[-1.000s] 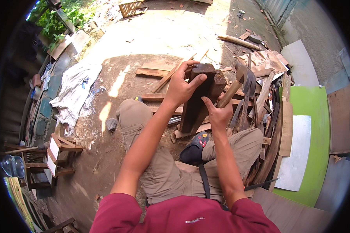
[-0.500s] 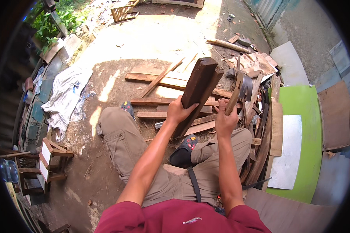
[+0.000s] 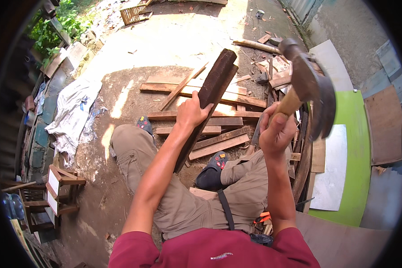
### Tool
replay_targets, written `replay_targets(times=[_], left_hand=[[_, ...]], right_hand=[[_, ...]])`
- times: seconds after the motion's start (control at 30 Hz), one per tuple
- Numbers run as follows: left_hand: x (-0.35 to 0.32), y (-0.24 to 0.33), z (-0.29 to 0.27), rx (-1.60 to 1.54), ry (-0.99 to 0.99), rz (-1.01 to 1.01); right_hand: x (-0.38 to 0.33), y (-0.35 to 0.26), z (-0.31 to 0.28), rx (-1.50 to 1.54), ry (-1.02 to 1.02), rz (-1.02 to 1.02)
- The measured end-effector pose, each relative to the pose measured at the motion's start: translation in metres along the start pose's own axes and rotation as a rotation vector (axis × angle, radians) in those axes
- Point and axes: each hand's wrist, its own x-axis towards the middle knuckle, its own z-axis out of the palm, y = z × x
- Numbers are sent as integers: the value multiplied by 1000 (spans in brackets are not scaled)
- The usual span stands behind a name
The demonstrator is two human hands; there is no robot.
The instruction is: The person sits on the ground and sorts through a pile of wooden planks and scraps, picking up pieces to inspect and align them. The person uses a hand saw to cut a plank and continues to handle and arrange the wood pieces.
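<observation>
Person seated on bare dirt, legs out toward 12 o'clock, khaki trousers, red shirt.

Left hand [image 3: 193, 111] wrapped closed around a dark wooden block [image 3: 210, 96], gripping it near mid-length. Block stood tilted, upper end leaning toward 1 o'clock, lower end down between the knees near the left thigh. Thumb and fingers clamped on the block's edges.

Right hand [image 3: 276, 131] fisted tight around the wooden handle of a claw hammer [image 3: 310, 82]. Hammer raised, head up at 1 o'clock from the hand, close to the camera and somewhat blurred. Head well apart from the block, off to the block's 3 o'clock side.

Behind the block, at 12 o'clock from the hands: loose planks [image 3: 196, 89] lying across the ground, some crossed over each other. More scrap timber [image 3: 272, 76] heaped at 1 o'clock. A dark shoe [image 3: 216, 160] showed just under the block's lower end; a second shoe [image 3: 144, 124] at the far knee, 10 o'clock from the left hand.

At 3 o'clock, a green board [image 3: 359, 147] with a pale grey sheet [image 3: 330, 174] lying on it. At 9 o'clock, crumpled white cloth [image 3: 71, 111] on the ground. At 8 o'clock, a small wooden frame stand [image 3: 60, 183]. Slatted wooden crate [image 3: 133, 12] far off at 11 o'clock in sunlight.
</observation>
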Motion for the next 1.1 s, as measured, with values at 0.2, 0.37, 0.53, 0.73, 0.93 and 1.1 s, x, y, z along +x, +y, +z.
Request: replay_targets(times=[0.2,0.37,0.53,0.73,0.93,1.1], left_hand=[[-6,28,-18,-78,-92,-65],[-1,-32,8,-83,22,-186],[-10,-33,14,-36,-51,-182],[-29,8,1,-65,-45,-12],[-17,21,-15,-284,179,115],[-11,1,-16,-444,170,74]], right_hand=[[-24,87,-3,-576,-132,299],[-59,69,-24,-563,26,323],[-2,-20,-10,-181,59,32],[-28,103,6,-583,-92,37],[-123,141,-33,-630,-247,748],[-127,134,-45,-514,-129,830]])
